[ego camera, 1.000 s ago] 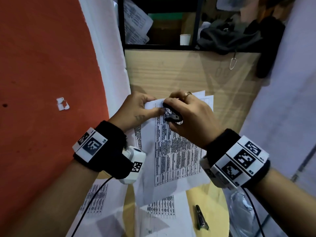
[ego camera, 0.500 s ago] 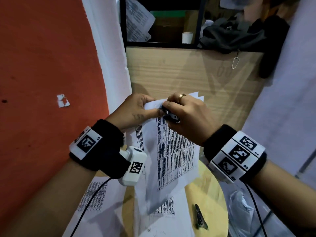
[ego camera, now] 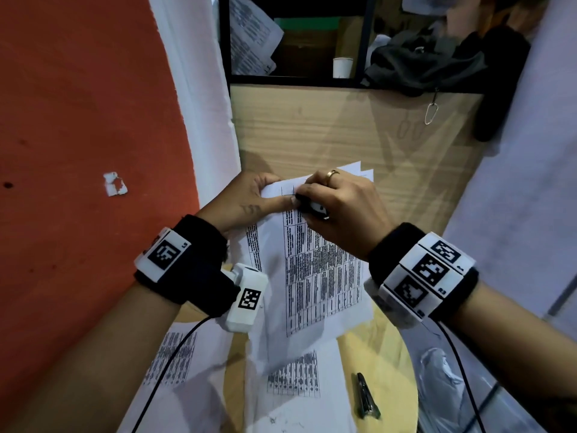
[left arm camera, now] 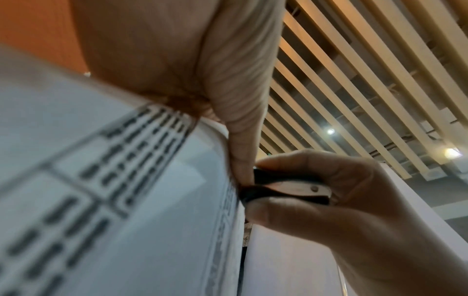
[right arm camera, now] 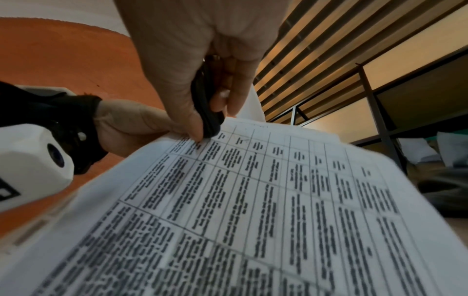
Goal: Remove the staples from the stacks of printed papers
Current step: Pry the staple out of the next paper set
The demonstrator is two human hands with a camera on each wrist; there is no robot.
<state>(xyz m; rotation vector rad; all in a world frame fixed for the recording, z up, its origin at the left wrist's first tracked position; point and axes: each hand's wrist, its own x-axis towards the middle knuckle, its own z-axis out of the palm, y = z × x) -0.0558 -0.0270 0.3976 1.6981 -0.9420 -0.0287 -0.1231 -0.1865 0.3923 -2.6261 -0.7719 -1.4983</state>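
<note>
Clearly our left hand [ego camera: 249, 198] pinches the limp, tearable stapled papers [ego camera: 321, 273] at their far left corner above the table [ego camera: 390, 364], best held there, while our right hand [ego camera: 337, 207] grips the staple remover [ego camera: 317, 209].

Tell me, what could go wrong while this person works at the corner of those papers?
The left hand pinches the stapled papers in the air, its thumb right beside the staple remover in the right hand; a slip might nick the thumb. Pulling at that corner could tear it. A freed staple might drop among the loose sheets below.
</note>
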